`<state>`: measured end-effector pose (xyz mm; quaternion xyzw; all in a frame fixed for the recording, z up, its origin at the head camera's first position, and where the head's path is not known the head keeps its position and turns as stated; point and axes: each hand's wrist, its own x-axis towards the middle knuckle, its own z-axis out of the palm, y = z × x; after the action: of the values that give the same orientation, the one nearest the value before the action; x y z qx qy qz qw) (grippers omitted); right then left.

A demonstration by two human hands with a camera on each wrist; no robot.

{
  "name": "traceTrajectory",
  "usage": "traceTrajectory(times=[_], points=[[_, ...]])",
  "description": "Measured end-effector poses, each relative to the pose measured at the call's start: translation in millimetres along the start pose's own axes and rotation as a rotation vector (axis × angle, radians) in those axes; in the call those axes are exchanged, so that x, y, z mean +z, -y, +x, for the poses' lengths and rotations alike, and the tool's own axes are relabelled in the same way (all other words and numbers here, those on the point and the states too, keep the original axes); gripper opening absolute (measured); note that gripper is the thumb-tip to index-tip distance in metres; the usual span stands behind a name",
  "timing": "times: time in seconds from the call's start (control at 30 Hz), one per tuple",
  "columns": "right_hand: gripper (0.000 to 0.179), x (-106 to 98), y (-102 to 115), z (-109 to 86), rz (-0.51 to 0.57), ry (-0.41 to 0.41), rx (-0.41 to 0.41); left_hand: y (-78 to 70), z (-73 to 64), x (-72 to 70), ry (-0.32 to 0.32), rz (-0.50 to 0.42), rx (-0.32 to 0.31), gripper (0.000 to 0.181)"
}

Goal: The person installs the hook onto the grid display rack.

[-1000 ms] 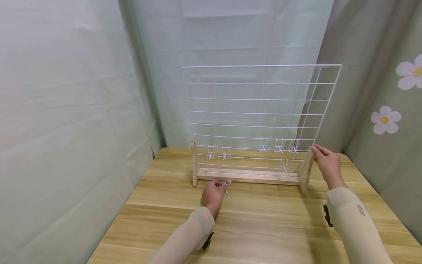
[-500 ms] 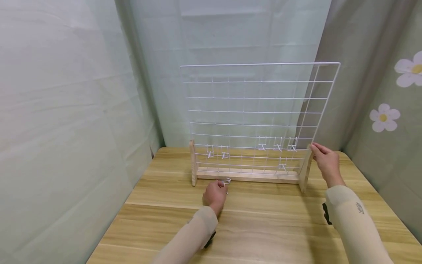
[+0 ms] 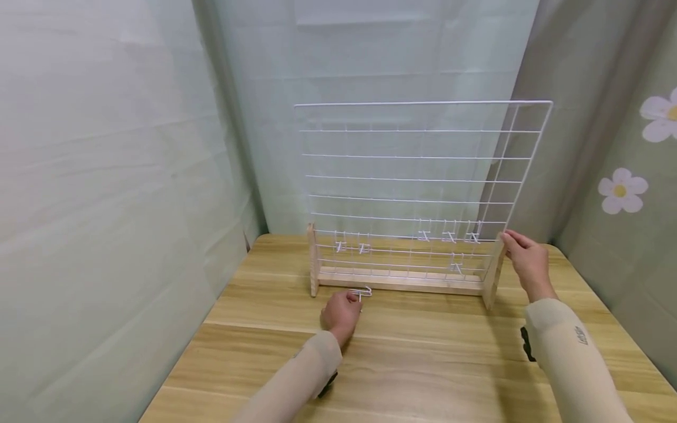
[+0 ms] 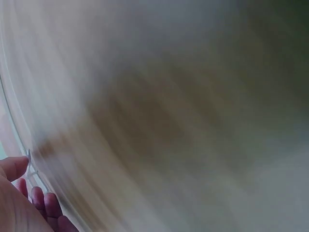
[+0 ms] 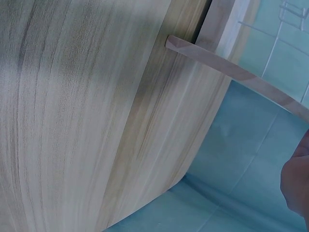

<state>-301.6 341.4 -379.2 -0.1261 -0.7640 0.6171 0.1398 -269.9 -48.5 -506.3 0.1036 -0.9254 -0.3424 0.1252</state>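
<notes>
In the head view, a white wire grid panel (image 3: 423, 103) stands upright in a wooden stand (image 3: 402, 283). My left hand (image 3: 341, 316) is low at the front left of the stand, pinching a white wire hook (image 3: 366, 292) between thumb and finger. The left wrist view shows the thumb (image 4: 13, 168) against that hook, its other fingers loosely bent below. At the other end, my right hand (image 3: 529, 265) grips the top of the stand's right side post (image 3: 492, 279). Only part of the right hand (image 5: 295, 186) enters the right wrist view.
Several white wire hooks hang on the lower grid, including one hook (image 3: 449, 237) right of centre and another hook (image 3: 339, 247) at left. The wooden table (image 3: 423, 358) carries the stand near its back edge. Pale curtains (image 3: 106, 176) enclose the table at the sides and back.
My left hand has turned slightly, so the lower curved end of the hook is now mostly hidden behind the fingers. The right hand stays on the side post.
</notes>
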Motion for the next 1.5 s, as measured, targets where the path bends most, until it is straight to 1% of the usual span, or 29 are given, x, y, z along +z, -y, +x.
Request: traceTrajectory(times=[0.2, 0.37, 0.47, 0.57, 0.63, 0.77, 0.83, 1.03, 1.13, 1.23, 1.27, 1.33, 1.43, 1.5], points=[[0.060, -0.7, -2.2, 0.4, 0.017, -0.002, -0.001, 12.3, 0.4, -10.0, 0.024, 0.000, 0.052, 0.010], [0.058, -0.8, -3.0, 1.3, 0.059, -0.005, -0.009, 27.4, 4.2, -18.0, 0.017, 0.002, 0.098, 0.009], [0.056, -0.7, -3.1, 1.5, 0.061, -0.003, -0.025, 33.7, 6.7, -24.5, 0.012, 0.016, 0.101, 0.009], [0.057, -0.9, -3.1, 2.0, 0.061, -0.001, -0.025, 36.3, 8.7, -30.7, 0.012, 0.021, 0.098, 0.008], [0.058, -1.1, -2.7, 1.8, 0.055, 0.001, -0.019, 37.6, 10.1, -32.6, 0.032, 0.008, 0.092, 0.007], [0.061, -1.3, -2.1, 1.4, 0.054, 0.005, -0.013, 38.9, 12.7, -31.4, 0.097, -0.043, 0.107, 0.009], [0.062, -1.2, -2.1, 1.3, 0.042, 0.007, -0.017, 38.6, 13.6, -29.9, 0.120, -0.068, 0.118, 0.010], [0.061, -0.6, -1.5, 1.1, 0.011, 0.007, -0.011, 37.2, 14.8, -28.1, 0.130, -0.091, 0.145, 0.010], [0.059, -0.6, -0.7, 1.2, 0.048, 0.011, -0.012, 36.7, 15.6, -28.6, 0.144, -0.086, 0.160, 0.010], [0.059, -0.8, -0.3, 1.4, 0.092, 0.021, -0.018, 36.9, 16.6, -28.1, 0.155, -0.061, 0.165, 0.008], [0.060, -0.9, -0.4, 1.3, 0.091, 0.022, -0.018, 36.9, 17.1, -27.9, 0.159, -0.052, 0.165, 0.007], [0.062, -1.1, -0.3, 1.1, 0.072, 0.023, -0.012, 36.8, 18.0, -27.3, 0.163, -0.032, 0.169, 0.007], [0.063, -0.8, -0.5, 0.9, 0.012, 0.021, 0.009, 36.6, 19.6, -26.2, 0.169, -0.006, 0.171, 0.006], [0.063, -0.8, -0.4, 0.8, 0.001, 0.022, 0.024, 36.4, 20.2, -25.6, 0.172, -0.001, 0.168, 0.006]])
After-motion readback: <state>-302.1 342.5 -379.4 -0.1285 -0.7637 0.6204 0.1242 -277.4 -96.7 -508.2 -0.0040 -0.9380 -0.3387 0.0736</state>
